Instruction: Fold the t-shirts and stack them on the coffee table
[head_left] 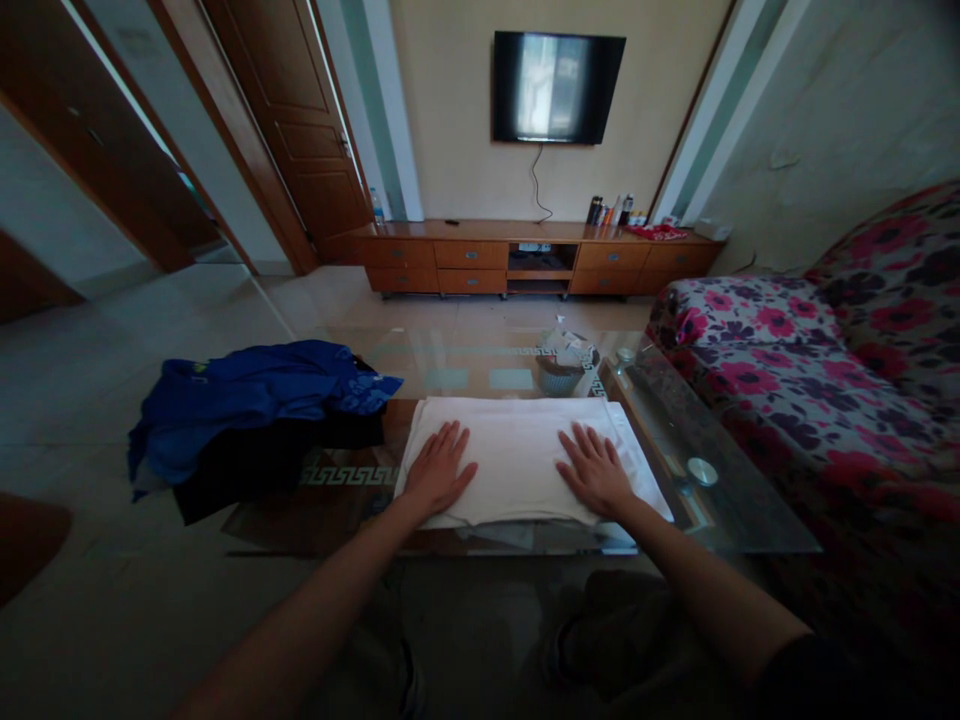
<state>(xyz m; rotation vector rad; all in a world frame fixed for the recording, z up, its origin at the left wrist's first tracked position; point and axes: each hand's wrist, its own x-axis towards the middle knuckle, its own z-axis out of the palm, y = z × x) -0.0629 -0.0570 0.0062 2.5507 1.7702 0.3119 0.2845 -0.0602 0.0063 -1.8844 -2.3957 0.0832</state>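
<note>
A folded white cloth, perhaps a garment, lies flat near the front edge of the glass table. My left hand rests palm down on its left side, fingers stretched out. On its right side my right hand lies flat too, with the fingers spread. The cloth's right part shows layers that stick out a little beyond the top one. Left of the cloth, a heap of blue clothing and black clothing hangs over the table's left end.
The glass table has a patterned border and thin edges. A waste bin shows behind the cloth. At the right stands a flowered sofa. A low wooden cabinet runs along the far wall under a television.
</note>
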